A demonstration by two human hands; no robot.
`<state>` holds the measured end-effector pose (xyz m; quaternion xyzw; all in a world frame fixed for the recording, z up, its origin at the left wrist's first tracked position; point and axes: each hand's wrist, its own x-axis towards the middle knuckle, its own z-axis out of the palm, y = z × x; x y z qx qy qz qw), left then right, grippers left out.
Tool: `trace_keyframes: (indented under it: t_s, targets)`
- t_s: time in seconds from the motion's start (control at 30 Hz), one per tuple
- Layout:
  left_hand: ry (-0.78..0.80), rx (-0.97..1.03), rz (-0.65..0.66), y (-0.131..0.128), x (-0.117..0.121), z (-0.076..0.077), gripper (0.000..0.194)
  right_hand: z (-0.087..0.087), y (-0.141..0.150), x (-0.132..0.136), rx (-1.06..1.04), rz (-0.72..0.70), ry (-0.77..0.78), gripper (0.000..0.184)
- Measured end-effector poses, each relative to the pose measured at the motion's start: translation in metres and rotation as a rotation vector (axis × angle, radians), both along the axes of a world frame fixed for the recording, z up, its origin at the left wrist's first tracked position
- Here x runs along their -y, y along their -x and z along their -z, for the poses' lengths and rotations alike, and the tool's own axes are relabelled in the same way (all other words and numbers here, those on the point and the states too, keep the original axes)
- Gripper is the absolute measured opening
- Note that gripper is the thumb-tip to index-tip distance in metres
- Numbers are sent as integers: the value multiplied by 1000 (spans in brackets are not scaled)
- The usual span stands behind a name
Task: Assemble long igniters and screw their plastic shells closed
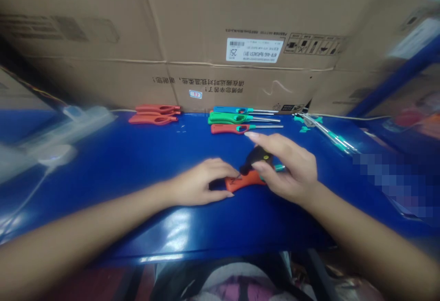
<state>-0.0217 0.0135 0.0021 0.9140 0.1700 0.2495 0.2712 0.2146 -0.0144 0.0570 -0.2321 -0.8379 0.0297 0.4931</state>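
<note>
An orange gas lighter (245,181) lies on the blue table in front of me, its green part and metal tube pointing right. My left hand (195,182) pinches the handle end of this lighter between fingers and thumb. Above the lighter, my right hand (292,168) grips a screwdriver with a short black handle (256,158) by fingers and thumb. The thin shaft slants down left to the lighter's handle, close to my left fingertips. Whether its tip sits in a screw is too small to tell.
Behind my hands lie lighters with metal tubes: blue (227,110), green (223,118) and red (223,128). Several red handle shells (147,119) are at back left. Metal tubes with green parts (330,134) lie at right. A large cardboard box (199,26) stands behind.
</note>
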Motion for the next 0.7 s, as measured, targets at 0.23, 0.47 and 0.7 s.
trace_keyframes:
  t_s: [0.23,0.47,0.7]
  targets:
    - [23,-2,-14,0,0,1,33,-4,2,2,-39,-71,215,40]
    - [29,-6,-17,0,0,0,35,-5,0,2,-28,-18,65,45]
    - [30,7,-12,0,0,-1,35,-3,-2,-5,-42,8,35,37]
